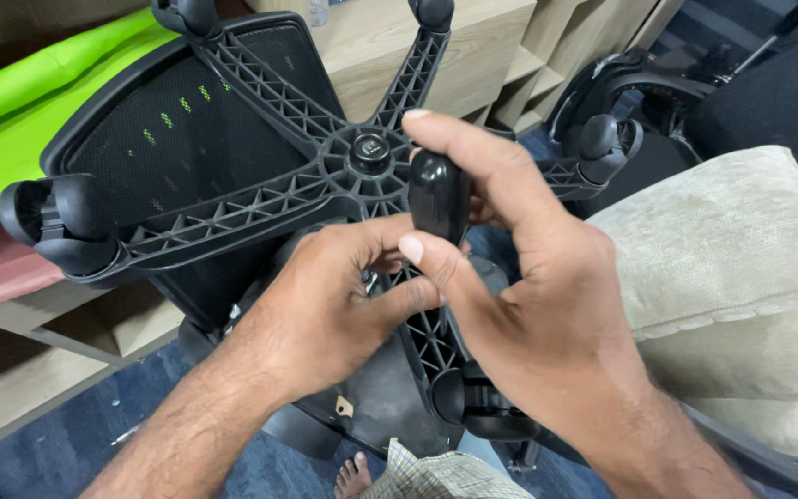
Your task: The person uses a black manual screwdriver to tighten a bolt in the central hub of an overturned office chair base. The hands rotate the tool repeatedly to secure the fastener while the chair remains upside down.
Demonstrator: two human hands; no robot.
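**Hands at the hub of an upturned chair base**

Wooden shelving (436,46) fills the background, with a bright green sheet (11,102) off to one side and blue carpet (66,444) underneath. Against this stands an overturned office chair, its black five-armed star base (260,199) facing the camera and the central hub (370,148) serving as landmark.

Just below and beside the hub, the right hand (519,277) is curled shut around a glossy black caster wheel (439,196), thumb pressing its lower end and forefinger hooked over its top. The left hand (334,296) lies directly below the hub, fingers bent inward against the base arm that runs down from it, touching the right thumb; whether it grips anything I cannot tell.

Other casters sit at arm ends: one (53,222) far out from the hub towards the green sheet, another (602,143) on the opposite side. A beige cushion (731,249) lies beyond that.
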